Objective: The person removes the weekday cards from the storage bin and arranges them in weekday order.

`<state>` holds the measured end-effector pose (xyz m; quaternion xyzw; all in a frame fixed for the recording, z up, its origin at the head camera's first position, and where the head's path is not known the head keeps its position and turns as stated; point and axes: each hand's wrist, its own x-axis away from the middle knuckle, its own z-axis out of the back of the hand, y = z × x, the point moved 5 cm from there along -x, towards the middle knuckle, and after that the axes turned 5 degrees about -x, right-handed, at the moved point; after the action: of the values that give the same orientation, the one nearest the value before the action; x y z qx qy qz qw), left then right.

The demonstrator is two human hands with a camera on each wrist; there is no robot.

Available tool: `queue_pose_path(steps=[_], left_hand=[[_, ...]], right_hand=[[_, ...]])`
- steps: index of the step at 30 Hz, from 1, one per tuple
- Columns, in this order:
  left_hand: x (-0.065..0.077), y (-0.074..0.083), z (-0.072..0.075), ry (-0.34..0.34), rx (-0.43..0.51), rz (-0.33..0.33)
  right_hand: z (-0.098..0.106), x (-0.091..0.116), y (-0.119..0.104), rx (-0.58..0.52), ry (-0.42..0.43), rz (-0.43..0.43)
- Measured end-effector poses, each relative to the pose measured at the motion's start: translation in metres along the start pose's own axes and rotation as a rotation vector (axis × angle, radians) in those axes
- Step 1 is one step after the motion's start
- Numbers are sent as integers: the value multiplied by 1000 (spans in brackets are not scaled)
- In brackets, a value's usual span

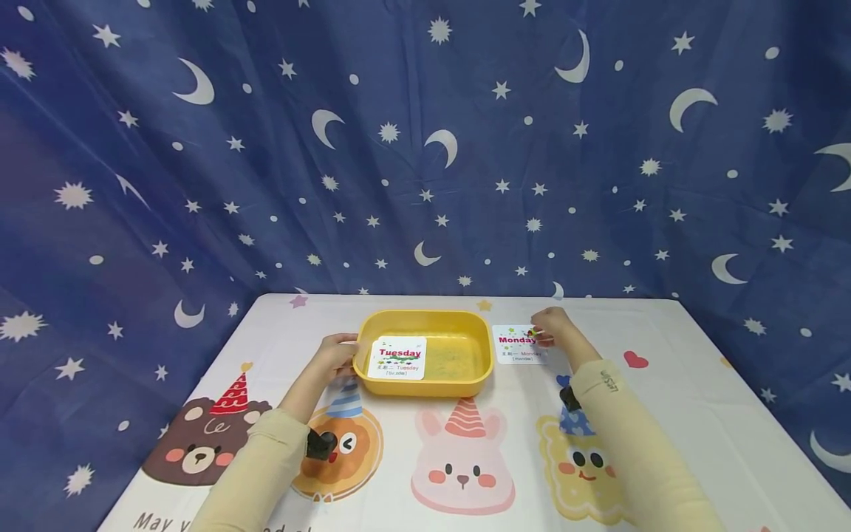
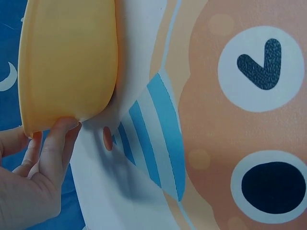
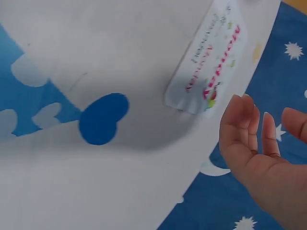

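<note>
My left hand (image 1: 337, 357) pinches the left end of a shallow yellow plastic tray (image 1: 432, 389), its fingers at the rim in the left wrist view. Inside the tray, toward the left, lies a white card printed "Tuesday" (image 1: 397, 367). A matching "Monday" card (image 1: 517, 355) is flat on the table just right of the tray. Over that card's right end hovers my right hand (image 1: 557, 330), overlapping it in the head view. From the right wrist, the fingers look loosely bent, with nothing between them and the card lying apart from the fingertips.
A white tablecloth (image 1: 465, 458) printed with cartoon animals, hats and hearts covers the table. Behind it hangs a dark blue curtain (image 1: 399, 281) with moons and stars. Small black devices (image 1: 322, 445) sit at both wrists.
</note>
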<state>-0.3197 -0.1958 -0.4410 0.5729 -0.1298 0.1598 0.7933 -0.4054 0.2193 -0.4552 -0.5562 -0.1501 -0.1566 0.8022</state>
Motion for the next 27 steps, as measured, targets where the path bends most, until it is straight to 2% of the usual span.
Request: queue_pose_path(steps=[2, 4, 13, 20, 27], left_hand=[[0, 0, -1, -1, 2, 2], [0, 0, -1, -2, 1, 4], [-2, 1, 1, 5, -5, 7], [-2, 3, 2, 0, -6, 2], [-2, 0, 0, 9, -9, 26]], right_hand=[[-5, 19, -13, -1, -8, 20], [-10, 29, -23, -13, -22, 40], [-36, 42, -61, -31, -67, 111], [-64, 58, -91, 47, -172, 153], [-93, 67, -107, 155, -290, 159]])
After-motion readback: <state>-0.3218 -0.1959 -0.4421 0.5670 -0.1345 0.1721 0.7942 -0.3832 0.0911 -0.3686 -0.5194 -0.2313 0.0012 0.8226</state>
